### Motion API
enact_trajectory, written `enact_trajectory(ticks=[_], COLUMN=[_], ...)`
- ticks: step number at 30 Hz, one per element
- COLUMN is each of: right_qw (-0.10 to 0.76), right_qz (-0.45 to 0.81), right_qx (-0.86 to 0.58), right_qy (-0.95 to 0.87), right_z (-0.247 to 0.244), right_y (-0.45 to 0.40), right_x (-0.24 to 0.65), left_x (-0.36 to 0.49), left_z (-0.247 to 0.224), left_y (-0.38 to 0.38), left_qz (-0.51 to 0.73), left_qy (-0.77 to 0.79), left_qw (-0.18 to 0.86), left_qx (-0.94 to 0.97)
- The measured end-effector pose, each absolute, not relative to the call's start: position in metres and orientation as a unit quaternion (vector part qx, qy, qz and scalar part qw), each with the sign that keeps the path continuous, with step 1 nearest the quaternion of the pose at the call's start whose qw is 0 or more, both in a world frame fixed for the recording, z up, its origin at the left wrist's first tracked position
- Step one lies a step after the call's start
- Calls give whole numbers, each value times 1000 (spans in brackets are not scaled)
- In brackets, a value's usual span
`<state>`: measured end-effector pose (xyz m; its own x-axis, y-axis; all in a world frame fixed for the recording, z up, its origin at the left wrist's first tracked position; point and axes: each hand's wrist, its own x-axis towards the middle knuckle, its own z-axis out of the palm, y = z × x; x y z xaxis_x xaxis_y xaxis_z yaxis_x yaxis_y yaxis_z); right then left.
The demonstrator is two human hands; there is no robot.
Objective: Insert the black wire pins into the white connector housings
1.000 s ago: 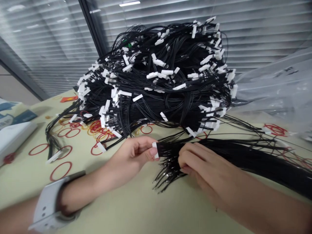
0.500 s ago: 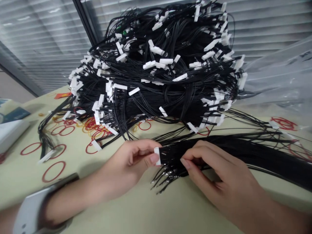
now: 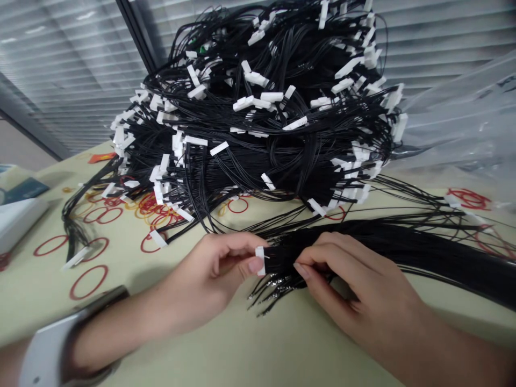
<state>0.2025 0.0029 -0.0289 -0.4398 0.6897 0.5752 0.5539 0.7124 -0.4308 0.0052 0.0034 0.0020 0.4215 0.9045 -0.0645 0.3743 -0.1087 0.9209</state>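
Dark printed marks show on the clear bag (image 3: 463,134) at the right, but they are too small and blurred to read. The packet (image 3: 26,189) at the far left is dark blue and pale, with any lettering on it too blurred to make out.

The connector (image 3: 260,262) is a small, white, narrow block, held upright above the near part of the surface (image 3: 193,349), with black wires at its right side. The left hand (image 3: 213,277) grasps it between thumb and forefinger. The right hand (image 3: 355,277) has thumb and forefinger pinched together on the wires (image 3: 435,250) just right of the connector; which strand they grip cannot be told. The wires are thin and black, running off to the right in a thick bundle. Below the connector, loose ends fan out with shiny metal tips (image 3: 278,280).

Behind the hands stands a big pile (image 3: 258,156) of black cables with white connectors at their ends. Red and yellow bands (image 3: 155,205) lie in front of it and to the left. A grey-white strap (image 3: 44,344) is on the left wrist. Blinds (image 3: 80,80) hang behind.
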Motion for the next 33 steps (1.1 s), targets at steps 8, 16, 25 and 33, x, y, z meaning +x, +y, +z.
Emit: enact_trajectory(ticks=[8,16,25,33], right_qw=[370,356,365,360], right_qz=[81,40,107,101], right_qx=[-356,-354,-342,-309], right_qy=[-855,-864,-859,-874], right_z=[-27,-29,-27,-29], right_y=[0,1,0,-2], right_x=[203,201,204,205], left_x=[7,8,7,8], left_z=[4,3,2,4], left_y=[0,3,-1,-4], left_qz=[205,257,213,201], left_qy=[454,468,456,452], left_qw=[426,514,451,412], left_qx=[755,671,738,765])
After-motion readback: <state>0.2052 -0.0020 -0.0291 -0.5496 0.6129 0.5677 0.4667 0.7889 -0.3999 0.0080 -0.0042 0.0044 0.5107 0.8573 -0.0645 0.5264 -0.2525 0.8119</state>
